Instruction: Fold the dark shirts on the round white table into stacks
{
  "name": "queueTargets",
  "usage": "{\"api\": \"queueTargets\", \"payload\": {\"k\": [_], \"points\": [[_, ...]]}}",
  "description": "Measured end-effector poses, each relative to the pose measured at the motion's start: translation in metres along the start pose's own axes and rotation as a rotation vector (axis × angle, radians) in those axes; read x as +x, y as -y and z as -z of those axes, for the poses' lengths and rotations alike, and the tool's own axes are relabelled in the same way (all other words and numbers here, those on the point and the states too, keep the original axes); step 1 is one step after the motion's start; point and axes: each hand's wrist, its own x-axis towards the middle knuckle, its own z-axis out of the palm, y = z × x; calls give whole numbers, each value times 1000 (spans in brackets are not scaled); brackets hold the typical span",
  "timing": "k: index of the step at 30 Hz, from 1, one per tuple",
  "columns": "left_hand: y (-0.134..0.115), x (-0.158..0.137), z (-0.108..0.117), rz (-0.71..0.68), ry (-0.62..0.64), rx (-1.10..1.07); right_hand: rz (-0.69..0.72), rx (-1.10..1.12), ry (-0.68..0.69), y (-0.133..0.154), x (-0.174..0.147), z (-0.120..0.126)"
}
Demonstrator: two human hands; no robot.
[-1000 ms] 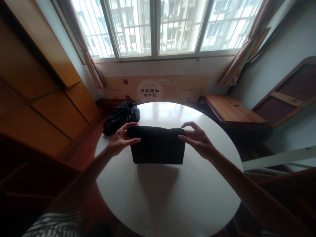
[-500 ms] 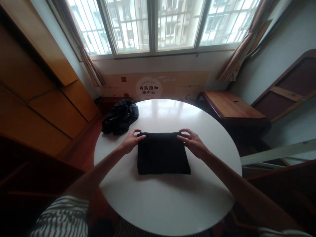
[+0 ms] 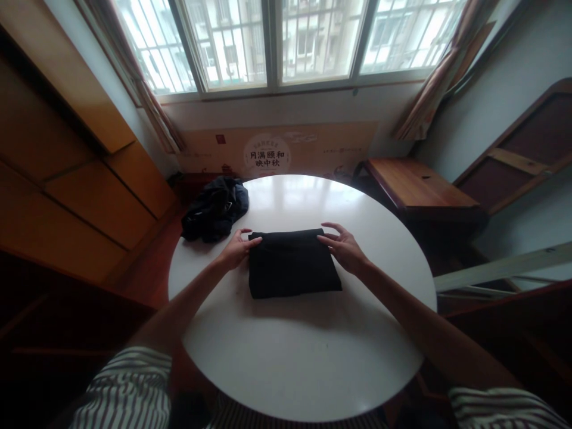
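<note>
Head view, down over table (image 3: 308,351), facing window (image 3: 272,44)

The folded black cloth (image 3: 292,265), held above the tabletop (image 3: 304,357) a second ago, now lies on that tabletop, and the left grip (image 3: 235,250) and right grip (image 3: 347,250) have come down with it.

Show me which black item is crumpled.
The heap at the far left of the table: it lies bunched, while the folded cloth between left hand and right hand has straight edges.
</note>
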Motion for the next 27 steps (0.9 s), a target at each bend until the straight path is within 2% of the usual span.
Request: {"api": "queueTargets", "payload": {"k": [3, 6, 9, 12, 15, 19, 22, 24, 26, 27], "points": [[-1, -8, 2, -90, 48, 112, -47, -60, 24, 5, -8, 0], [0, -23, 7, -95, 192, 223, -115, -183, 127, 11, -21, 5], [-3, -29, 7, -89, 277, 174, -68, -181, 205, 17, -25, 6], [-12, -20, 4, -99, 187, 34, -18, -93, 147, 22, -17, 3], [-20, -3, 0, -42, 80, -66, -22, -60, 61, 21, -3, -2], [-14, 12, 1, 46, -6, -28, -30, -89, 68, 7, 7, -2], [-7, 10, 6, 77, -22, 64, -24, -129, 84, -1, 6, 4], [-7, 4, 8, -13, -97, 237, 5, -253, 49, 1, 2, 5], [-12, -4, 3, -261, -206, 458, 129, -524, -69, 9, -3, -1], [-15, -8, -3, -414, -222, 553, 230, -691, -128, 13, -5, -8]]}}
